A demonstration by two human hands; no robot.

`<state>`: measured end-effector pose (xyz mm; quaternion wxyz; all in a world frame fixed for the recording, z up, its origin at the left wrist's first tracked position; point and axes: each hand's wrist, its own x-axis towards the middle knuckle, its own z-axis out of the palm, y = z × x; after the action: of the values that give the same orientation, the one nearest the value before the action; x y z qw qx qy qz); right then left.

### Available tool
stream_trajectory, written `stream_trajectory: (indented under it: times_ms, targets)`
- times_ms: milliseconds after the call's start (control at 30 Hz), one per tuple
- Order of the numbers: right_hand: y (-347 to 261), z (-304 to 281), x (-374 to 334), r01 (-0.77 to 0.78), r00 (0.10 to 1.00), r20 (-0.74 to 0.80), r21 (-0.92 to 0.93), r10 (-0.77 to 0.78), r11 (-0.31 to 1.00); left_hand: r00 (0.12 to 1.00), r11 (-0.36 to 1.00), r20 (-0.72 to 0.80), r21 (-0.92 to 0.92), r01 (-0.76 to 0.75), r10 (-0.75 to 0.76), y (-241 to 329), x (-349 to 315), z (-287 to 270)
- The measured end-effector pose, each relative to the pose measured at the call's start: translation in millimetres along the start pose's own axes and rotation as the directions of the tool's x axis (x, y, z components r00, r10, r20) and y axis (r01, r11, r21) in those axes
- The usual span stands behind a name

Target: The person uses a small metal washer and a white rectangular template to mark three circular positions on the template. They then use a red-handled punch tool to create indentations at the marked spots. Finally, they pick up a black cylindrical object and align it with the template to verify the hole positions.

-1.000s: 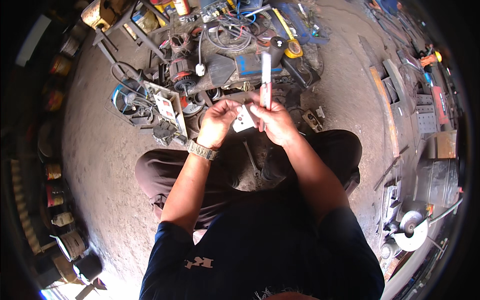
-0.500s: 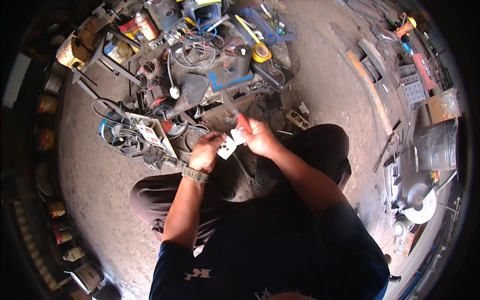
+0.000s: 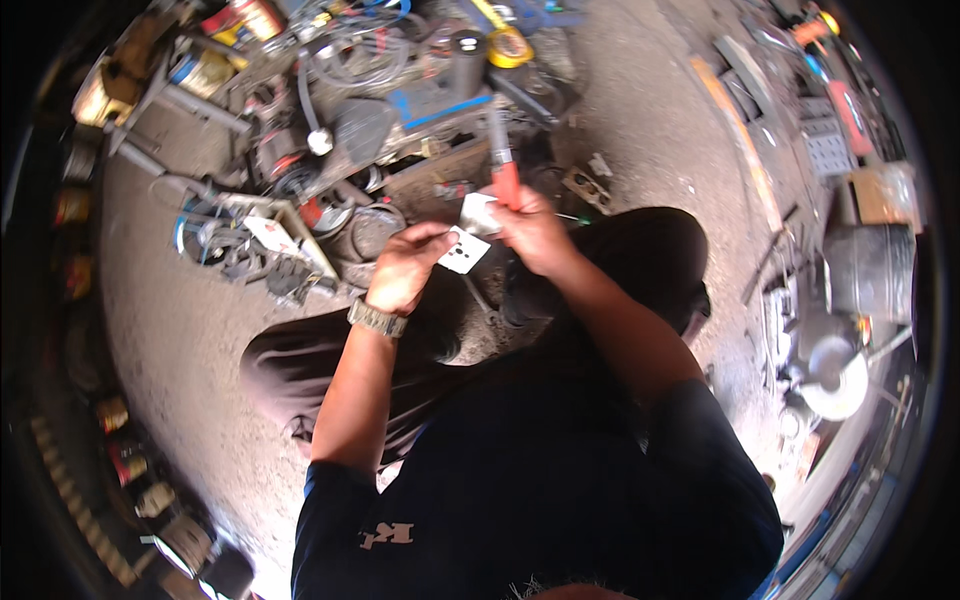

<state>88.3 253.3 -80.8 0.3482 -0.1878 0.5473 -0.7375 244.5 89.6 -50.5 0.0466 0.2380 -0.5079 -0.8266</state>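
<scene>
My left hand [image 3: 402, 270], with a watch on its wrist, pinches a white socket faceplate [image 3: 464, 252] pierced by several dark holes. Close beside it, my right hand [image 3: 538, 236] grips a red-handled tool [image 3: 507, 184] whose grey shaft points away from me; blur hides its exact kind. The same hand also holds a square white piece [image 3: 479, 213] by its edge. This piece and the faceplate are nearly touching, and I cannot tell whether they meet. Both hands are held above the floor between my bent knees.
Ahead lies a cluttered low bench with coiled grey cable [image 3: 355, 60], a yellow tape measure [image 3: 509, 47] and a dark cylinder [image 3: 468, 62]. Wires and a white box [image 3: 275, 235] lie at left. Metal offcuts, a grey drum [image 3: 868, 272] and a cutting disc [image 3: 838, 385] line the right.
The faceplate has tilted and turned in my left hand. The red-handled tool has swung from pointing far-left to nearly straight ahead. The whole view has shifted, with the bench now higher in it.
</scene>
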Motion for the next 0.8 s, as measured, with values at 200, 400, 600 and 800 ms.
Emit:
stream_trajectory:
  times_ms: [200,400,600,800]
  targets:
    - [-26,33,-11,-0.229,0.972,-0.030,0.088,0.233,0.969,0.960,0.960,-0.235,0.267,-0.090,0.155,0,-8,13]
    - [-8,42,-23,-0.270,0.963,0.024,0.110,0.269,0.957,0.837,0.816,-0.288,0.506,-0.280,0.466,-5,-15,17]
    - [3,58,-23,-0.173,0.984,0.043,0.016,0.173,0.985,0.629,0.706,-0.399,0.608,-0.364,0.668,14,-46,15]
    - [-75,9,50,0.021,0.997,-0.073,-0.136,-0.031,0.991,0.016,0.552,-0.555,0.824,-0.132,0.832,98,-176,-88]
